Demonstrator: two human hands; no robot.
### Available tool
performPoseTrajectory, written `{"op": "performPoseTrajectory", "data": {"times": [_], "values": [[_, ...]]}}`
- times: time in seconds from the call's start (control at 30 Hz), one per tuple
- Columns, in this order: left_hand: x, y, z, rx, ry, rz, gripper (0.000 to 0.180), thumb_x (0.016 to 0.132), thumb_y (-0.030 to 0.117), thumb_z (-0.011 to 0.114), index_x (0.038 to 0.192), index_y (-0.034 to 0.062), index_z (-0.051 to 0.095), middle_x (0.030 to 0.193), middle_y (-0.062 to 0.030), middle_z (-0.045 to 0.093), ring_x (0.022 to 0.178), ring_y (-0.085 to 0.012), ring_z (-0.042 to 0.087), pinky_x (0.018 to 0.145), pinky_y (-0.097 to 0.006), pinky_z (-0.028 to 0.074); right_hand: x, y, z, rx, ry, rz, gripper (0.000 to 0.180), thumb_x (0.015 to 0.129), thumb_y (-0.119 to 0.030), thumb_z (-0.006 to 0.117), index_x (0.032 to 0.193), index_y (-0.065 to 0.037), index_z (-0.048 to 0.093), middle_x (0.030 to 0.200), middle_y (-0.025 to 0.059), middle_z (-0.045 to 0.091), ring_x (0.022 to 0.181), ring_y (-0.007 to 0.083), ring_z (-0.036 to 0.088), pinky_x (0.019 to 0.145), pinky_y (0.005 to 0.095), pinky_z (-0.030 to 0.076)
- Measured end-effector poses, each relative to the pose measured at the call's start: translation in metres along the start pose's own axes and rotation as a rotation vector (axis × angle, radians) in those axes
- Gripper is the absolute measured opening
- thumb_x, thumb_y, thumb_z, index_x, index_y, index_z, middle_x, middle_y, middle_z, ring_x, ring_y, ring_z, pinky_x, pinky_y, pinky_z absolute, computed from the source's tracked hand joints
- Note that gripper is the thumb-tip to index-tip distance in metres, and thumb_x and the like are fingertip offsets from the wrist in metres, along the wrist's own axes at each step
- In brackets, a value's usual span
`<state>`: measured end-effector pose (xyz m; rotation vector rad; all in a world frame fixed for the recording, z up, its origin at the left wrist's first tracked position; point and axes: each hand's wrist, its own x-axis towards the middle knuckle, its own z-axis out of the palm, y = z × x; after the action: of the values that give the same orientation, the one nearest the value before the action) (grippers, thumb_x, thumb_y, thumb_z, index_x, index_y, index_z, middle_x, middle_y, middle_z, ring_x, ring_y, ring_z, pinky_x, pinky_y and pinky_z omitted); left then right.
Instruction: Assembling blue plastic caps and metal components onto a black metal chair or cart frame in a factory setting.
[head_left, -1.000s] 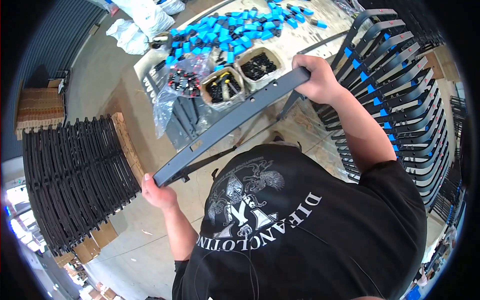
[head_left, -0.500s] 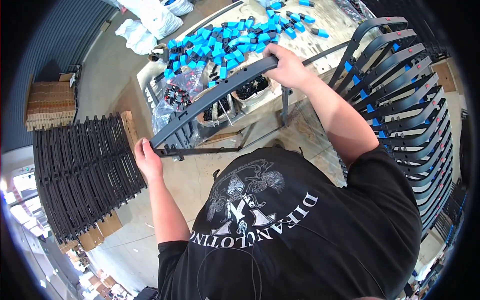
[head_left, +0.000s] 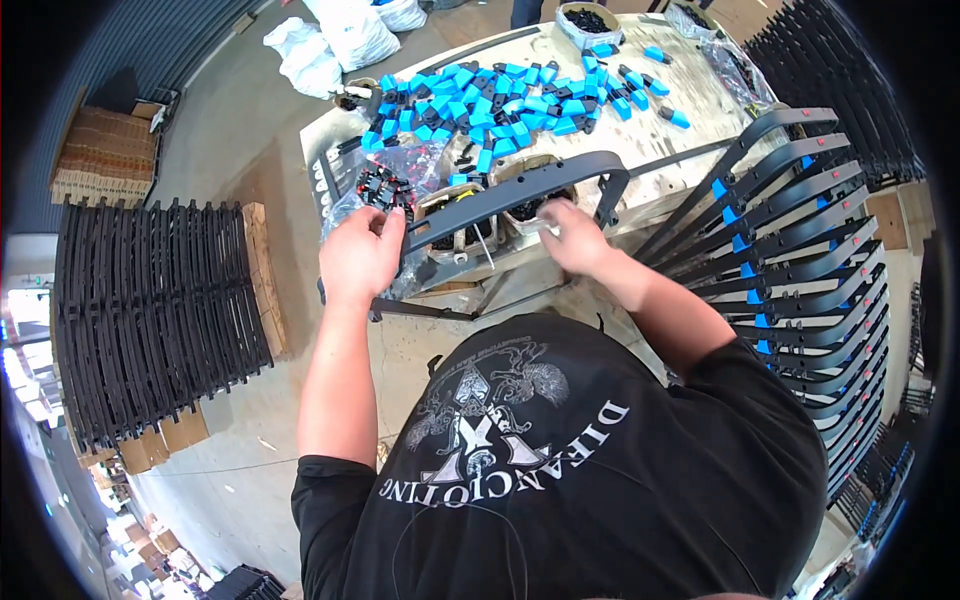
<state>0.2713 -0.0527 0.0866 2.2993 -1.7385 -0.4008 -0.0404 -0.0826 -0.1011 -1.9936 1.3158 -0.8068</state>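
Note:
A black curved bar frame (head_left: 500, 196) is held up in front of me, over the near edge of the table. My left hand (head_left: 362, 258) grips its left part, with the thumb on top. My right hand (head_left: 578, 242) is off the bar, just below its right half and beside a tub (head_left: 532, 226) of small black parts. Motion smears the right fingers, so I cannot see whether they hold anything. A second tub (head_left: 432, 236) of black parts stands beside the first, partly hidden by the bar. Left of it lies a clear plastic bag (head_left: 412, 165) with black and red pieces.
Blue-and-black end pieces (head_left: 480, 105) lie heaped on the wooden table (head_left: 660, 135). Curved black frames with blue parts (head_left: 800, 235) stand stacked at the right. Black bars (head_left: 160, 310) are piled at the left. White sacks (head_left: 350, 40) and stacked cardboard (head_left: 105, 160) lie farther back.
My right hand has let go of the frame's top right and come down toward the tub. My left hand has shifted right along the frame, which now sits lower and farther right.

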Motion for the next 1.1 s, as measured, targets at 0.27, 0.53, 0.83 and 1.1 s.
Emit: {"op": "performPoseTrajectory", "data": {"times": [0.27, 0.53, 0.83, 1.1], "values": [[0.004, -0.006, 0.004, 0.043, -0.02, -0.034, 0.047, 0.091, 0.052, 0.058, 0.097, 0.0085, 0.073, 0.096, -0.0155, 0.075, 0.093, -0.0366, 0.07, 0.083, -0.046, 0.054, 0.114, 0.019, 0.067, -0.834, -0.182, 0.301, 0.033, 0.096, -0.031, 0.052, 0.117, -0.014, 0.071, 0.117, 0.0111, 0.068, 0.108, 0.0355, 0.065, 0.098, 0.05, 0.049], [0.004, -0.002, -0.003, 0.024, -0.02, -0.047, 0.047, 0.09, 0.052, 0.058, 0.094, 0.0073, 0.073, 0.093, -0.0191, 0.074, 0.092, -0.0381, 0.07, 0.082, -0.048, 0.055, 0.114, 0.043, 0.07, -0.999, -0.516, -0.107, 0.028, 0.091, -0.03, 0.056, 0.109, -0.021, 0.074, 0.111, 0.0062, 0.071, 0.11, 0.0266, 0.063, 0.083, 0.0475, 0.049], [0.004, 0.004, -0.006, 0.008, -0.032, 0.033, 0.045, 0.089, 0.049, 0.058, 0.094, 0.0062, 0.072, 0.095, -0.0176, 0.073, 0.092, -0.037, 0.07, 0.082, -0.048, 0.055, 0.116, 0.15, 0.089, -0.858, -0.453, -0.224, 0.018, 0.083, -0.021, 0.062, 0.084, -0.008, 0.074, 0.092, 0.019, 0.073, 0.089, 0.036, 0.072, 0.077, 0.0455, 0.058], [-0.004, 0.004, -0.012, 0.03, 0.007, -0.042, 0.041, 0.089, 0.047, 0.059, 0.089, 0.0074, 0.071, 0.091, -0.017, 0.073, 0.089, -0.0368, 0.07, 0.08, -0.048, 0.055, 0.116, 0.088, 0.062, -0.681, -0.343, -0.208, 0.019, 0.086, -0.02, 0.059, 0.092, -0.01, 0.073, 0.093, 0.0168, 0.072, 0.09, 0.0349, 0.071, 0.079, 0.0478, 0.057]]}}
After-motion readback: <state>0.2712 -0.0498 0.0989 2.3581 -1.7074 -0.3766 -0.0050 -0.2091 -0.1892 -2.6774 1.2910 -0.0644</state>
